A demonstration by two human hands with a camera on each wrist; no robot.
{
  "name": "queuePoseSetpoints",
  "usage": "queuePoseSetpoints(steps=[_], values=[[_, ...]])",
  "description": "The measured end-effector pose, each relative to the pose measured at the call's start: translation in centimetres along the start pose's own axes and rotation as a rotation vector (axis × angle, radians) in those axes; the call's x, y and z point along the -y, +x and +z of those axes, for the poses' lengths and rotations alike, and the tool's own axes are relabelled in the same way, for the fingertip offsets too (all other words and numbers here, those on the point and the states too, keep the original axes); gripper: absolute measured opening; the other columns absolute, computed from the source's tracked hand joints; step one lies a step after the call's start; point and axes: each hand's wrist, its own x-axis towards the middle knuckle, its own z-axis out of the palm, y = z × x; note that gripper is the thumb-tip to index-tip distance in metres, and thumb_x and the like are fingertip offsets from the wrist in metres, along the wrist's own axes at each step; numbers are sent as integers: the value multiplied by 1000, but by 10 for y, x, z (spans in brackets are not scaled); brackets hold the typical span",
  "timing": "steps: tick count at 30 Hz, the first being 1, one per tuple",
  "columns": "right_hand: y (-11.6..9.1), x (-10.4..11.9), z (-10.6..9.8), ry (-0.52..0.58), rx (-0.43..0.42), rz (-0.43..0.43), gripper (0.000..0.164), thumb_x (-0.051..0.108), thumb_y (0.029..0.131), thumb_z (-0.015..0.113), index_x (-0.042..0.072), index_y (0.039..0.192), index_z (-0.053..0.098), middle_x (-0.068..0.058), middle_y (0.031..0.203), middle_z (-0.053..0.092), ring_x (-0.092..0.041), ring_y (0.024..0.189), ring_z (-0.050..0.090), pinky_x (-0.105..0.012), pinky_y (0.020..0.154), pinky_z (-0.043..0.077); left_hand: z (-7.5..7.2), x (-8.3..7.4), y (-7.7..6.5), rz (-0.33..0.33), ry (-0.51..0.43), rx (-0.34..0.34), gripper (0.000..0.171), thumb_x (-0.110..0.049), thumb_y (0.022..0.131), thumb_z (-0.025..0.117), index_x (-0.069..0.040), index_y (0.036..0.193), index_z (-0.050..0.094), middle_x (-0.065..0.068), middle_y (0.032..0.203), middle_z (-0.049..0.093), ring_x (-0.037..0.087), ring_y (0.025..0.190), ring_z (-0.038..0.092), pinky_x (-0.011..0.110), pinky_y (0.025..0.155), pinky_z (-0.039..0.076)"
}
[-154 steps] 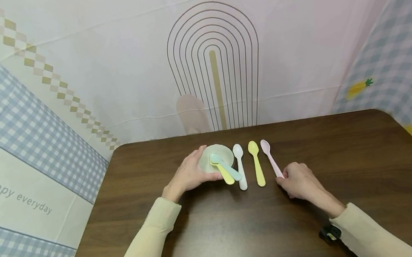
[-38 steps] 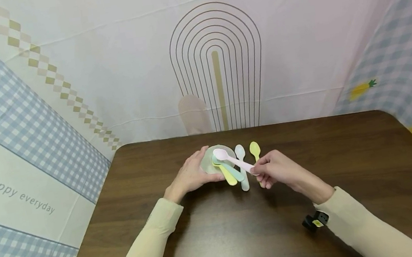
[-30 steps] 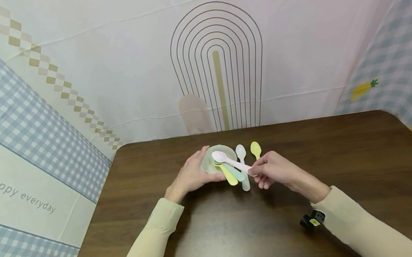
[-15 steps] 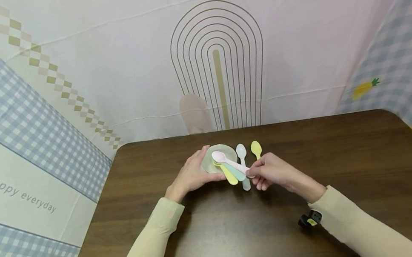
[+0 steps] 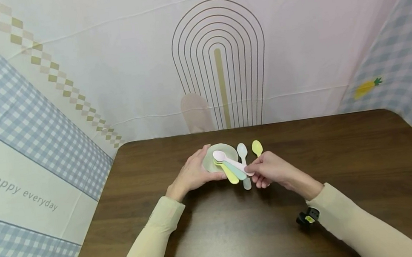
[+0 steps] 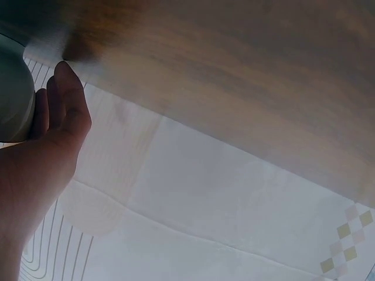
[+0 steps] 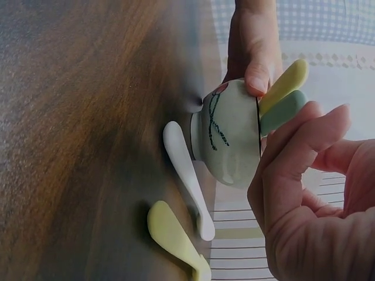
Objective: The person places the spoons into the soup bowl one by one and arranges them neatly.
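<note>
My left hand [image 5: 193,172] grips a pale green bowl [image 5: 228,150] by its side, thumb near the rim; the right wrist view shows the bowl [image 7: 233,132] with a dark line drawing. Two spoons lean in it, one yellow [image 5: 230,175] and one teal [image 5: 239,173], handles over the near right rim. My right hand [image 5: 272,168] pinches the handle end of a pink spoon [image 5: 230,161], whose head is over the bowl above the other two. Whether that spoon touches the bowl, I cannot tell. A white spoon [image 5: 242,152] lies right of the bowl.
Another yellow spoon [image 5: 256,146] lies right of the white one, partly hidden by my right hand in the head view. All stand on a dark brown wooden table [image 5: 219,238]. A printed cloth [image 5: 137,68] hangs behind the table's far edge.
The pink spoon was picked up from the table's right side and carried left over the bowl. In the last second it has lowered slightly toward the teal spoon. The left hand stays on the bowl.
</note>
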Motion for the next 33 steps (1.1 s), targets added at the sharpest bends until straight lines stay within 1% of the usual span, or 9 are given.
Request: queuePoseSetpoints(steps=[5, 12, 23, 24, 26, 29, 30, 31, 33], values=[[4, -1, -2, -1, 7, 19, 30, 15, 105, 63, -13, 106, 70, 4, 66, 61, -4, 55, 57, -16, 51, 48, 0, 0, 0, 5, -8, 5, 117, -53, 79, 95, -8, 170, 36, 20, 168, 50, 39, 153, 52, 56, 126, 44], [6, -3, -1, 19, 8, 25, 30, 16, 103, 63, -14, 105, 70, 5, 64, 60, -3, 53, 56, -15, 50, 47, 0, 0, 1, 25, -21, -1, 115, -52, 78, 95, -8, 168, 39, 20, 162, 56, 37, 143, 59, 56, 119, 49], [6, -3, 0, 37, -7, 36, 31, 20, 107, 64, -10, 104, 71, 3, 65, 60, -3, 53, 56, -15, 50, 47, -1, -1, 0, 20, -31, 7, 116, -52, 78, 95, -7, 169, 38, 20, 165, 53, 38, 147, 56, 56, 122, 47], [7, -3, 0, 37, -10, 36, 32, 21, 108, 64, -9, 103, 71, 3, 64, 61, -4, 53, 57, -16, 50, 47, 2, 6, 3, 34, -19, -3, 116, -57, 79, 93, -8, 169, 39, 20, 164, 54, 38, 145, 57, 55, 120, 49], [7, -4, 0, 36, -15, 39, 36, 25, 109, 63, -8, 101, 71, 3, 64, 61, -4, 53, 57, -16, 50, 48, 6, 12, 6, 47, -19, -10, 119, -63, 77, 93, -9, 169, 39, 20, 163, 55, 38, 144, 58, 56, 119, 49], [7, -6, 1, 40, -24, 47, 42, 32, 111, 61, -6, 95, 70, 3, 63, 62, -4, 52, 58, -17, 50, 50, 17, 32, 16, 80, 21, -34, 123, -76, 75, 87, -12, 168, 40, 18, 160, 58, 35, 139, 61, 52, 113, 53], [7, -6, 2, 43, -26, 49, 44, 33, 111, 61, -6, 93, 69, 3, 63, 62, -4, 52, 58, -18, 50, 50, 19, 36, 19, 86, 32, -39, 124, -79, 74, 86, -12, 169, 40, 18, 159, 59, 35, 138, 62, 51, 111, 53], [7, -7, 2, 47, -28, 51, 45, 34, 111, 60, -6, 92, 68, 3, 62, 62, -4, 52, 58, -18, 50, 51, 17, 34, 18, 79, 20, -35, 125, -76, 73, 89, -12, 169, 40, 18, 159, 59, 36, 138, 61, 54, 112, 53], [7, -7, 2, 54, -31, 49, 46, 35, 112, 60, -6, 90, 68, 3, 62, 62, -4, 51, 59, -18, 50, 52, 18, 36, 18, 92, 27, -44, 125, -78, 73, 87, -11, 168, 40, 18, 158, 60, 35, 136, 62, 51, 109, 54]])
